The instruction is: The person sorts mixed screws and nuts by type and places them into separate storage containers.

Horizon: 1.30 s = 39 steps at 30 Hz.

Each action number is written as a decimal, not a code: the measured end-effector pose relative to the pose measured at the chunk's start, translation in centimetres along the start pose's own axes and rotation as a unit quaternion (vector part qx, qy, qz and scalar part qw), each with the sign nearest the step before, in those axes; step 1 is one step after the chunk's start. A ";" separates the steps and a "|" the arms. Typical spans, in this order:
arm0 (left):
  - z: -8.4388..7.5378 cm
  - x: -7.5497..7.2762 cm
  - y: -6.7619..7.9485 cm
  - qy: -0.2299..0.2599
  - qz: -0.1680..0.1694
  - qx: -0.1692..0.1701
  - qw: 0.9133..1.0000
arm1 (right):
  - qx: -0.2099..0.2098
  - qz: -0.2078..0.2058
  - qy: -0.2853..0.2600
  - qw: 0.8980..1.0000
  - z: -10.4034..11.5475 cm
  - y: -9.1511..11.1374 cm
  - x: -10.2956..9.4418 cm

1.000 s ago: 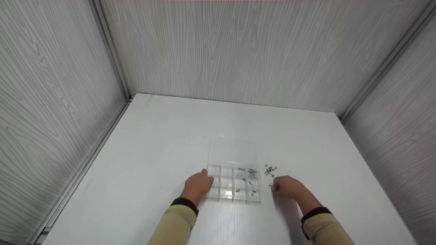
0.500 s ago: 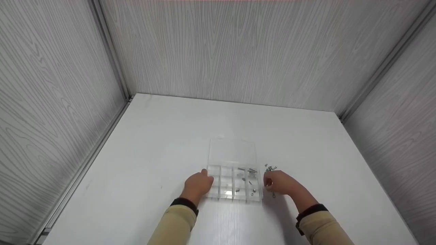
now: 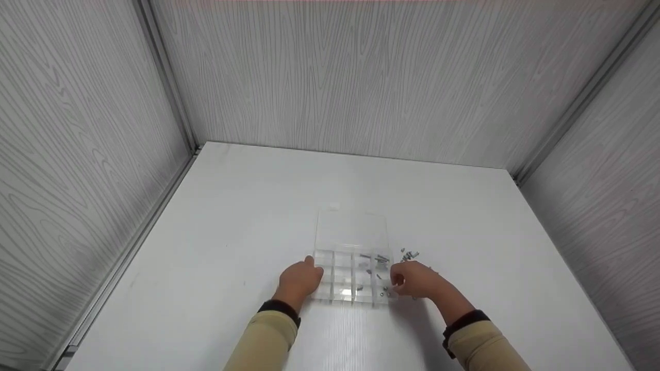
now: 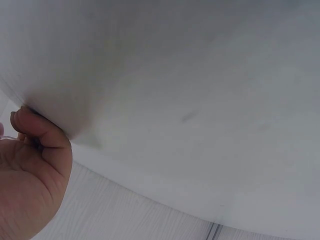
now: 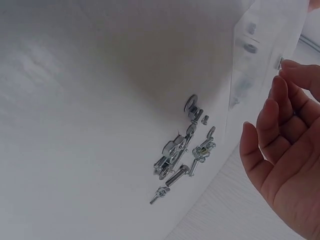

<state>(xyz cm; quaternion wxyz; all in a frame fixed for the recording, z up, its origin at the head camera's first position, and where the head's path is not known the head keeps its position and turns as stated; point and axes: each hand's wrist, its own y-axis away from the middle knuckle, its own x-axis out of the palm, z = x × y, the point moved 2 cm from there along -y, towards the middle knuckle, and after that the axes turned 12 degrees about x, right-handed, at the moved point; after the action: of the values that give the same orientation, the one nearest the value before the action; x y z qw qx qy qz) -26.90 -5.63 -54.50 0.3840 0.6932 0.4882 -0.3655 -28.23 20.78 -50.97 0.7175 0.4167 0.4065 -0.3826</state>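
Note:
A clear plastic compartment box [image 3: 343, 278] lies open on the table, its clear lid [image 3: 351, 228] folded back behind it. My left hand [image 3: 300, 278] grips the box's left side, thumb over the rim. In the left wrist view, the curled fingers of this hand [image 4: 37, 155] show with a sliver of clear plastic. My right hand [image 3: 416, 280] is over the box's front right compartment, where nuts [image 3: 385, 288] lie. Thumb and index finger meet beside a small metal piece [image 5: 280, 63]; the other fingers curve loosely. Several screws [image 3: 381, 259] lie in the back right compartments.
Loose bolts, nuts and washers [image 5: 180, 155] are scattered on the white table [image 3: 247, 206] right of the box, partly hidden by the right hand in the head view. Grey wood-patterned panels [image 3: 330, 77] enclose the table's back and sides.
My right hand has moved left from the loose hardware to the box's right edge and over its front compartment. The left hand and the box have stayed put.

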 end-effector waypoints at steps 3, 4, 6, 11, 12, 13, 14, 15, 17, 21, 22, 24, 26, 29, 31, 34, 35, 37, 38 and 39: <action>0.0 0.0 0.0 -0.001 -0.001 -0.001 1.000 | -0.003 -0.005 0.000 1.000 -0.3 -0.1 -0.1; 0.0 0.0 0.0 -0.002 -0.001 -0.001 1.000 | -0.003 -0.006 -0.005 1.000 -0.4 -0.1 -0.1; 0.0 0.0 0.0 -0.004 -0.002 -0.001 1.000 | 0.004 -0.007 -0.010 1.000 -0.7 -0.1 -0.2; 0.0 0.0 -0.1 -0.006 -0.004 -0.001 1.000 | 0.037 -0.018 0.000 0.999 -1.7 -0.3 -0.3; 0.0 0.1 -0.1 -0.006 -0.004 -0.001 1.000 | 0.045 -0.021 0.006 0.999 -1.9 -0.4 -0.3; 0.0 0.1 -0.1 -0.006 -0.005 -0.001 1.000 | 0.049 -0.024 0.008 0.998 -2.1 -0.4 -0.3; 0.1 0.1 -0.1 -0.004 -0.006 -0.001 1.000 | 0.058 -0.026 0.014 0.998 -2.4 -0.4 -0.2; 0.1 0.1 -0.2 -0.004 -0.008 0.000 1.000 | 0.066 -0.027 0.018 0.997 -2.6 -0.5 -0.2; 0.1 0.1 -0.2 -0.001 -0.012 0.000 1.000 | 0.083 -0.030 0.031 0.996 -3.0 -0.5 0.0; 0.2 0.2 -0.3 0.004 -0.017 0.002 1.000 | 0.111 -0.030 0.041 0.993 -3.7 -0.6 0.3; 0.2 0.2 -0.4 0.005 -0.017 0.002 1.000 | 0.115 -0.032 0.043 0.992 -3.9 -0.6 0.3; 0.3 0.3 -0.4 0.006 -0.015 0.001 1.000 | 0.118 -0.030 0.044 0.992 -4.0 -0.6 0.5; 0.3 0.3 -0.4 0.005 -0.013 0.000 1.000 | 0.123 -0.026 0.047 0.991 -4.1 -0.6 0.6; 0.2 0.3 -0.4 0.005 -0.012 0.000 1.000 | 0.132 -0.020 0.054 0.990 -4.1 -0.6 0.9; 0.2 0.3 -0.4 0.003 -0.010 0.000 1.000 | 0.139 -0.016 0.053 0.989 -4.1 -0.6 1.0; 0.3 0.3 -0.5 0.000 -0.007 0.000 1.000 | 0.146 -0.014 0.054 0.988 -4.1 -0.6 1.1; 0.3 0.4 -0.5 -0.001 -0.008 0.001 1.000 | 0.147 -0.012 0.057 0.987 -4.1 -0.6 1.1; 0.3 0.4 -0.5 -0.003 -0.011 0.001 1.000 | 0.146 -0.013 0.063 0.987 -4.0 -0.6 1.0; 0.4 0.4 -0.5 -0.004 -0.013 0.001 1.000 | 0.145 -0.014 0.068 0.987 -3.9 -0.7 0.8; 0.4 0.4 -0.5 -0.005 -0.015 0.002 1.000 | 0.143 -0.015 0.070 0.987 -3.7 -0.7 0.7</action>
<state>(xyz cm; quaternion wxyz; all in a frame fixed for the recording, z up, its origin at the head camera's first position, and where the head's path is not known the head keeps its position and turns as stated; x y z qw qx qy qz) -27.33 -5.69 -55.16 0.3793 0.6849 0.4962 -0.3754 -29.60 23.79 -53.00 0.6145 0.5350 0.4027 -0.4173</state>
